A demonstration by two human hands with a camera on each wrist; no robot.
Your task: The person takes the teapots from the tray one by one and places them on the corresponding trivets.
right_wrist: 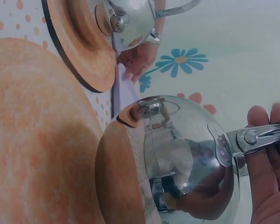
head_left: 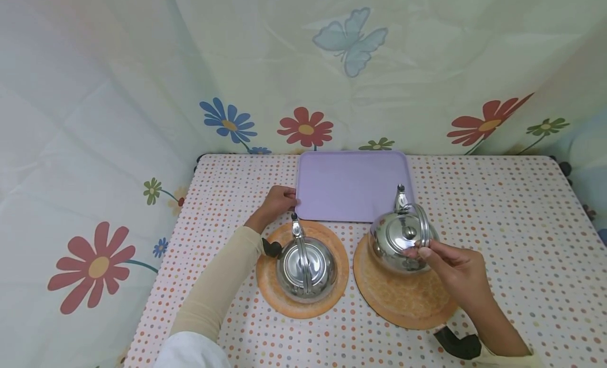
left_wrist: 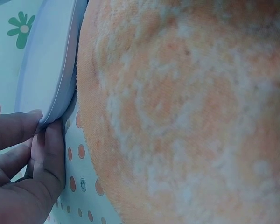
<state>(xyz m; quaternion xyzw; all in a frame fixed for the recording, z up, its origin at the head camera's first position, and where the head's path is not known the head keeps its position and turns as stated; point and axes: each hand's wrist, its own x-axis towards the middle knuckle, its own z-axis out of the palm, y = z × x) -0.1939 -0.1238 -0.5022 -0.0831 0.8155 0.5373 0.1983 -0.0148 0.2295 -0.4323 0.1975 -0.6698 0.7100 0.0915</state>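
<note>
With curled fingers, my right hand [head_left: 457, 276] grips the handle [head_left: 423, 225] of a shiny steel kettle [head_left: 391, 252]. That kettle is raised over the far part of the right round orange mat [head_left: 403, 299], its spout pointing toward the back. In the right wrist view, a gap shows between the kettle [right_wrist: 191, 149] and the mat [right_wrist: 37, 140]. My left hand [head_left: 278, 200] pinches the near left corner of a lilac tray [head_left: 351, 186]. In the left wrist view, the thumb lies on the rim of the tray [left_wrist: 51, 70] with fingers below.
A second steel kettle [head_left: 320, 262] stands on the left round orange mat [head_left: 303, 307], close by my left forearm. Behind the dotted tabletop [head_left: 498, 215] hangs a flowered curtain [head_left: 403, 94]. The tray lies near the table's back edge.
</note>
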